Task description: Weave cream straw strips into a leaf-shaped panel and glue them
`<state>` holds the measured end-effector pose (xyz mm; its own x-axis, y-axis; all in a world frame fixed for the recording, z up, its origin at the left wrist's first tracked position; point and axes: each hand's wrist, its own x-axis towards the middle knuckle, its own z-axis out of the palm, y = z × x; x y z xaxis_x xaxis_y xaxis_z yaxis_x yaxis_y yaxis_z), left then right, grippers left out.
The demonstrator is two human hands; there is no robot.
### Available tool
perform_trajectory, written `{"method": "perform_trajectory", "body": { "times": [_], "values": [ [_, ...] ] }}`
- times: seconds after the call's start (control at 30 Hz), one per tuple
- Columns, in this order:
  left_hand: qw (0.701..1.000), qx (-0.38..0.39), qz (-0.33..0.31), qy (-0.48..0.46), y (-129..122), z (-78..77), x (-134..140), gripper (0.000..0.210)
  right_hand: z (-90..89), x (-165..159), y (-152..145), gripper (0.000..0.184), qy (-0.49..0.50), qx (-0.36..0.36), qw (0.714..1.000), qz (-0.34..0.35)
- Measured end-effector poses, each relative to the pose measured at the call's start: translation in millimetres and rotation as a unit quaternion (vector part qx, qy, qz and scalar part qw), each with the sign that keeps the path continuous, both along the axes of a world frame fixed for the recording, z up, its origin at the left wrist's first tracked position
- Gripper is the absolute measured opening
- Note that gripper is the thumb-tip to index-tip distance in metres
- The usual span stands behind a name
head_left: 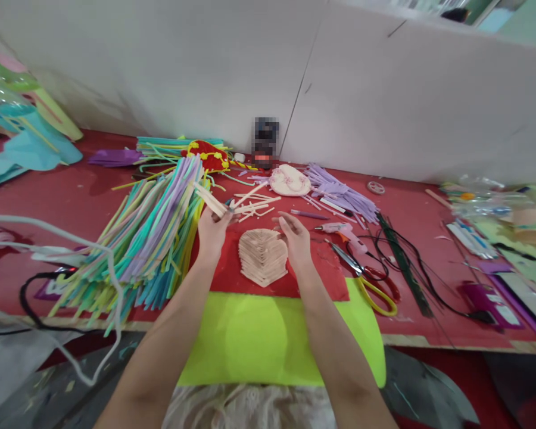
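Observation:
A leaf-shaped piece made of beige pipe cleaners lies on a red sheet in front of me. Closed around a few cream pipe cleaners, my left hand is up and left of the leaf shape. My right hand is at the leaf's upper right edge, its fingers curved and apart with nothing visible in them; whether it touches the edge I cannot tell. Short cream pipe-cleaner pieces are scattered just behind the leaf shape.
A large bundle of coloured pipe cleaners spreads at left, a purple bundle behind right. A pink glue gun, yellow-handled scissors and black cords sit at right. A white cable loops at left. Yellow-green material covers the front edge.

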<state>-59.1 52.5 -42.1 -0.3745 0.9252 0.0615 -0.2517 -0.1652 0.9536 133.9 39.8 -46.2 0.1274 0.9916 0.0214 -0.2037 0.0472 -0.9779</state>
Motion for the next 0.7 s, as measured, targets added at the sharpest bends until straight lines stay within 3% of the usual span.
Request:
{"method": "perform_trajectory", "body": {
  "times": [0.13,0.3,0.47,0.57,0.7],
  "values": [
    [0.998,0.015,-0.012,0.058,0,1.2,-2,0.025,-3.3,-4,-1,0.037,0.012,-0.012,0.999,0.03],
    [0.979,0.059,-0.138,0.139,-16,6.9,20,0.018,-4.1,-13,-2,0.035,0.055,-0.04,0.991,0.111],
    [0.955,0.147,-0.233,0.114,-18,0.0,21,0.013,-4.3,-7,1,0.027,0.132,-0.04,0.989,0.044],
    [0.95,0.13,-0.225,0.17,-15,-5.5,17,0.012,-3.9,-4,3,0.027,0.158,-0.052,0.986,0.021],
    [0.97,0.102,-0.184,0.125,-13,-3.9,18,0.019,-1.7,-5,1,0.027,0.168,-0.05,0.984,0.026]
  ]
}}
